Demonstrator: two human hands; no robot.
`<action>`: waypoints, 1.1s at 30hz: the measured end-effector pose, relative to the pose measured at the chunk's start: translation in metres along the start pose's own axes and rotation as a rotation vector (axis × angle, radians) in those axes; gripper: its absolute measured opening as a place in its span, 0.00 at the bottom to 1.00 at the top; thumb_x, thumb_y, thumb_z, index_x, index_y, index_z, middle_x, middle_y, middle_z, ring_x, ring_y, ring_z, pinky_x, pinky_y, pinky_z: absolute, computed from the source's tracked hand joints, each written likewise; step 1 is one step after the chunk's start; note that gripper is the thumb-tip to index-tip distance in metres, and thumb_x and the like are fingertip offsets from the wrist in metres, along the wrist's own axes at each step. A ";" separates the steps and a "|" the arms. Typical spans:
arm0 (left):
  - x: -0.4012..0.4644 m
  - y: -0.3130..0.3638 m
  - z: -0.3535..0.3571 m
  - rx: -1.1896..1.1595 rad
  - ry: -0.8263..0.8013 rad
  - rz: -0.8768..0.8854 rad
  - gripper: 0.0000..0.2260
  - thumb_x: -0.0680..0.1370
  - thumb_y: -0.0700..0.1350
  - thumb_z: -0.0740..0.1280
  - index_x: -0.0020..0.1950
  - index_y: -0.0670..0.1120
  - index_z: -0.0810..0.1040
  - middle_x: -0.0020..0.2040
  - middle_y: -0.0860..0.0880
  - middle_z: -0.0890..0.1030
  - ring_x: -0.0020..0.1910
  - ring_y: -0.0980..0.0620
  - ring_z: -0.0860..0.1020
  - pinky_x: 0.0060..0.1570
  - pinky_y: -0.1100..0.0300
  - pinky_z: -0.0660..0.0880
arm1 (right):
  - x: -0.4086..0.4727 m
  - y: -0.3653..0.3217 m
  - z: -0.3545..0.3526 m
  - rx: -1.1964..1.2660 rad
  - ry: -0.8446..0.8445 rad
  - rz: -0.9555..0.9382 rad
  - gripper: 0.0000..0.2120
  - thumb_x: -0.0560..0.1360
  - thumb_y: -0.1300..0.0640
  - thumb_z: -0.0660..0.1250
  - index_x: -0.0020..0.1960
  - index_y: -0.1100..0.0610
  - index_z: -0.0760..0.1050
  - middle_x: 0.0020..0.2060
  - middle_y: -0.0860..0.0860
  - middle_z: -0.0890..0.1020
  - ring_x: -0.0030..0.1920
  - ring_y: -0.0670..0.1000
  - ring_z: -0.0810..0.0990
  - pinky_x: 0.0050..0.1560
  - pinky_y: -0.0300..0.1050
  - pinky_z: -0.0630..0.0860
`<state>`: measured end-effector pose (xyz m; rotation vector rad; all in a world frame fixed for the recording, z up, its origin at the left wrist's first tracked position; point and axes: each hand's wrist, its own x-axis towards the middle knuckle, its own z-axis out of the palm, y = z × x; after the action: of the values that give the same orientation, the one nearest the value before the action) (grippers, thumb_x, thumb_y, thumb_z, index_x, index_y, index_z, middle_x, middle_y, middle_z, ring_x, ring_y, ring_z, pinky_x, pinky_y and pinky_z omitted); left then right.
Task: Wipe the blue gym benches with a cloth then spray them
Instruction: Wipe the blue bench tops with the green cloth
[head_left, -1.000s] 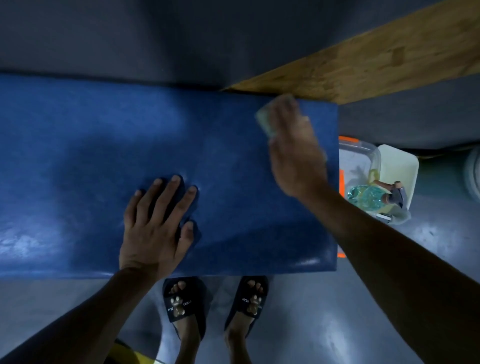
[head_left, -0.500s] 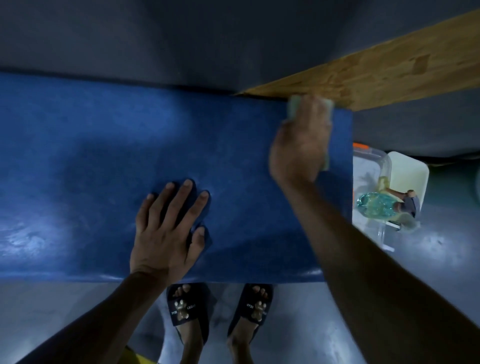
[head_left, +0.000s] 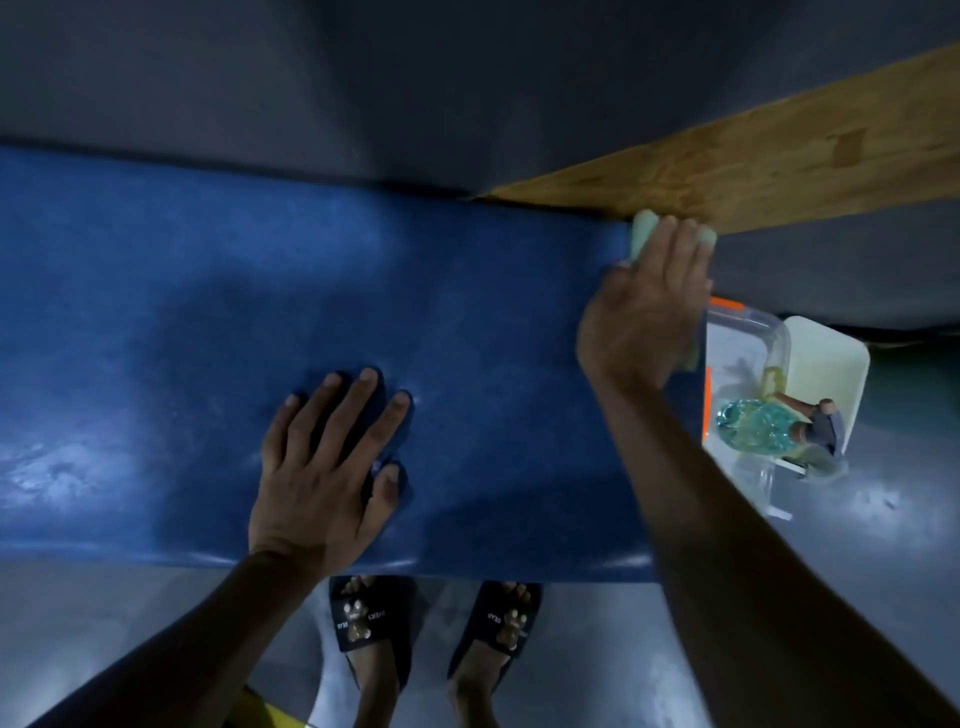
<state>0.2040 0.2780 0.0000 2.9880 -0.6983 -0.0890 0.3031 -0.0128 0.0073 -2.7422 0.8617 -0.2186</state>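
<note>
The blue padded gym bench (head_left: 208, 322) runs across the view from left to right. My left hand (head_left: 327, 467) lies flat on it near the front edge, fingers spread and pressing dents into the padding. My right hand (head_left: 647, 312) presses a pale green cloth (head_left: 643, 234) onto the bench's far right corner with straight fingers; most of the cloth is hidden under the hand. A clear spray bottle with blue-green liquid (head_left: 763, 428) lies in a container on the floor to the right of the bench.
A wooden board (head_left: 779, 156) slants along the back right, meeting the bench's far corner. A clear plastic bin with orange trim (head_left: 748, 322) and a pale tray (head_left: 831, 358) stand on the grey floor at right. My feet in dark slippers (head_left: 431, 634) stand below the bench's front edge.
My right hand slid the cloth rightward along the far edge to the bench's right corner. My left hand stayed flat on the padding in the same spot.
</note>
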 end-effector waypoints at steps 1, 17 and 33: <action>0.000 0.000 0.001 0.003 0.002 0.003 0.26 0.80 0.57 0.54 0.79 0.53 0.63 0.78 0.44 0.66 0.75 0.37 0.65 0.75 0.38 0.56 | -0.008 -0.021 0.004 -0.020 -0.016 -0.041 0.30 0.79 0.52 0.47 0.79 0.61 0.60 0.78 0.58 0.62 0.79 0.59 0.58 0.77 0.59 0.56; 0.000 0.002 0.001 -0.015 0.031 0.011 0.26 0.80 0.56 0.55 0.78 0.50 0.66 0.78 0.43 0.66 0.75 0.36 0.64 0.75 0.39 0.55 | -0.026 0.051 -0.025 0.002 -0.096 -0.277 0.28 0.82 0.56 0.51 0.80 0.61 0.55 0.80 0.58 0.56 0.81 0.56 0.53 0.78 0.58 0.55; -0.001 -0.005 0.003 -0.110 0.043 0.032 0.26 0.80 0.58 0.55 0.77 0.52 0.68 0.78 0.46 0.66 0.76 0.40 0.63 0.76 0.41 0.54 | -0.022 -0.048 0.016 -0.014 0.061 0.023 0.29 0.79 0.53 0.51 0.79 0.61 0.61 0.78 0.57 0.64 0.79 0.59 0.59 0.78 0.59 0.55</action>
<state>0.2049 0.2832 -0.0037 2.8643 -0.7123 -0.0587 0.3145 0.0411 0.0045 -2.7498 0.9131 -0.2941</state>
